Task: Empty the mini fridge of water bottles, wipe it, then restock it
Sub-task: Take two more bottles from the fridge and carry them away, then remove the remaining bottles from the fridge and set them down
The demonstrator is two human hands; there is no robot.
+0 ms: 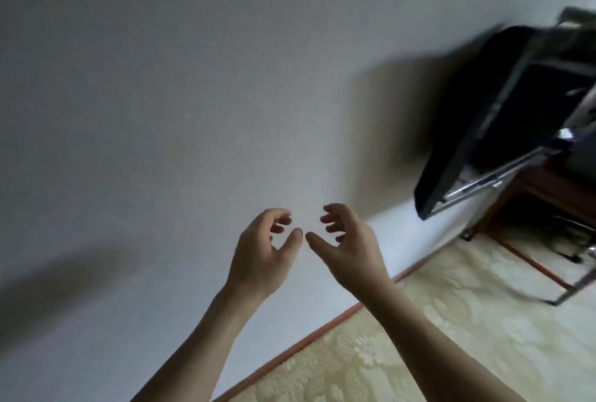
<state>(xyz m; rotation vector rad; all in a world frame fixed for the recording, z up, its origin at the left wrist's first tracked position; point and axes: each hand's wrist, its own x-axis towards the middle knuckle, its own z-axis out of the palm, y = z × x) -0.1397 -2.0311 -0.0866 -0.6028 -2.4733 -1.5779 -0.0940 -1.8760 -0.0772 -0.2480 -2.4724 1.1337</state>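
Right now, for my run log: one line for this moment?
left hand: empty | right hand: empty | both raised before wall | fridge, bottles: not visible

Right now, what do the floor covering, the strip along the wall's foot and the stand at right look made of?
Floor covering: looks like woven cloth or carpet, matte, pale yellow with a raised floral pattern. Strip: reddish brown with a smooth look, perhaps wood or the covering's edging; blur leaves it open. Stand: reddish-brown rails, probably varnished wood, with a shiny metal-looking leg beside it.
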